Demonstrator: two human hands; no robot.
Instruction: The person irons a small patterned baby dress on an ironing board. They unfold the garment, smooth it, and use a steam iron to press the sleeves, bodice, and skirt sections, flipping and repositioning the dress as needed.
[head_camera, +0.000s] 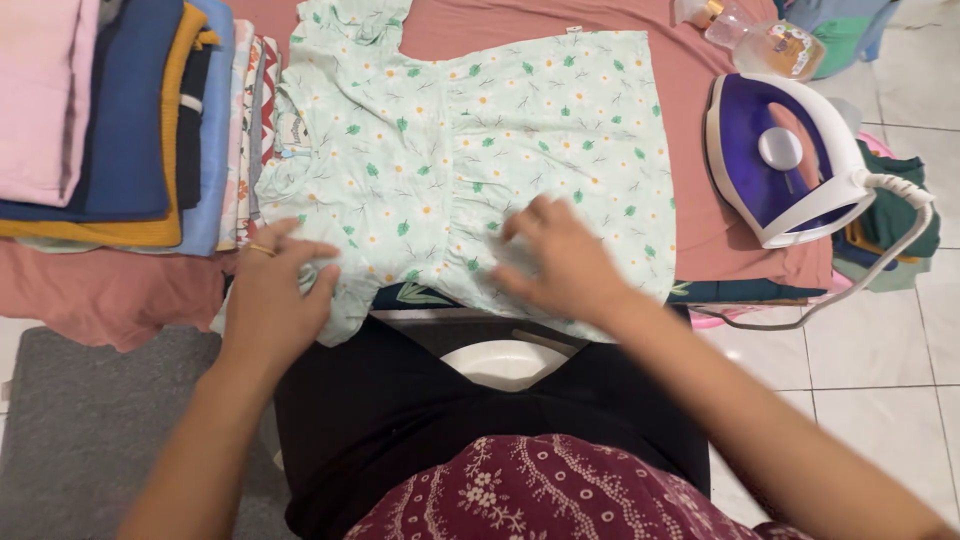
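A small mint-green dress (500, 140) with a flower and leaf print lies flat on a pink-covered ironing surface (720, 230). My left hand (275, 285), with a ring on one finger, pinches the fabric at the dress's near left edge. Palm down, my right hand (560, 260) presses on the near middle of the dress, fingers spread on the cloth. A purple and white iron (785, 160) rests on its side to the right of the dress, apart from both hands.
A stack of folded clothes (120, 120) in pink, navy, mustard and light blue sits at the far left. A clear spray bottle (770, 40) lies beyond the iron. The iron's white cord (880, 260) loops off the right edge. A grey mat (90, 430) covers the floor at the left.
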